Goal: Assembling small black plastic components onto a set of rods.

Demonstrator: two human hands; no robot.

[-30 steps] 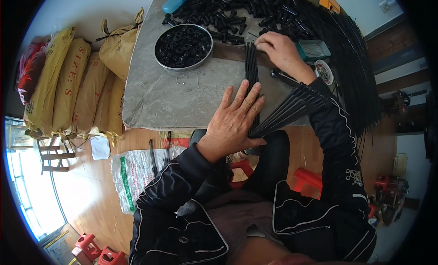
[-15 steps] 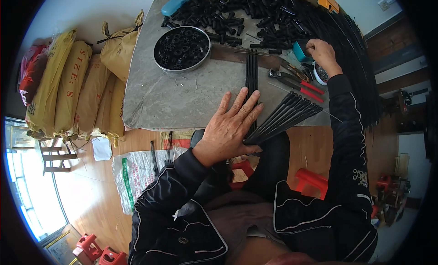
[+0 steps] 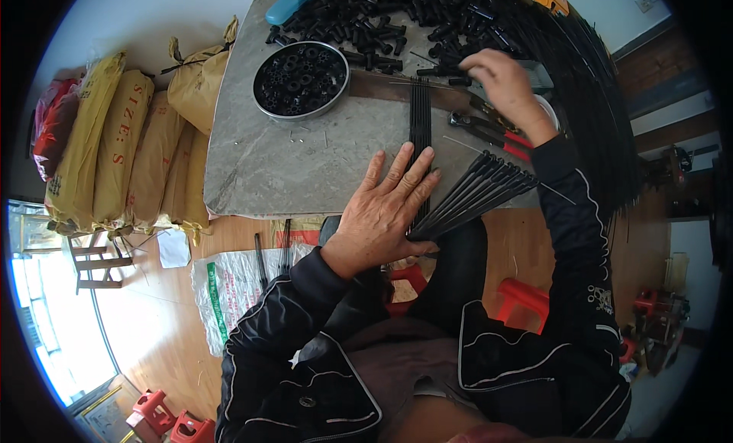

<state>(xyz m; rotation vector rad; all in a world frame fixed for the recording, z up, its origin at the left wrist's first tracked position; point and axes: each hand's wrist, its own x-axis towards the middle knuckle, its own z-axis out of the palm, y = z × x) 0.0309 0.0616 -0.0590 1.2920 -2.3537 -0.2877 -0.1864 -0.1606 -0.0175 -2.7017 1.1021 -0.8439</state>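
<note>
The left hand lies flat with its fingers spread on the grey table, pinning a fanned bundle of thin black rods at its near end; the rods splay out to the right, over the table's edge. A second, straight row of black rods runs away from the fingertips toward the pile of small black plastic caps.

The right hand reaches to the far side with its fingers curled down at the edge of that pile, seemingly pinching a cap (the grip itself is hidden by the knuckles, so I cannot tell for sure). Red-handled pliers lie just beneath its wrist, and a round metal tin of black rings stands well to the left.

The risk, as I judge it: the fan is held only by palm pressure, so any lift or shift of that hand could let rods roll off the edge. The reaching sleeve could also sweep the pliers or skew the straight row.

Compared with half a second ago, the right hand has moved left from near the pliers to the caps; the left hand has not moved.
</note>
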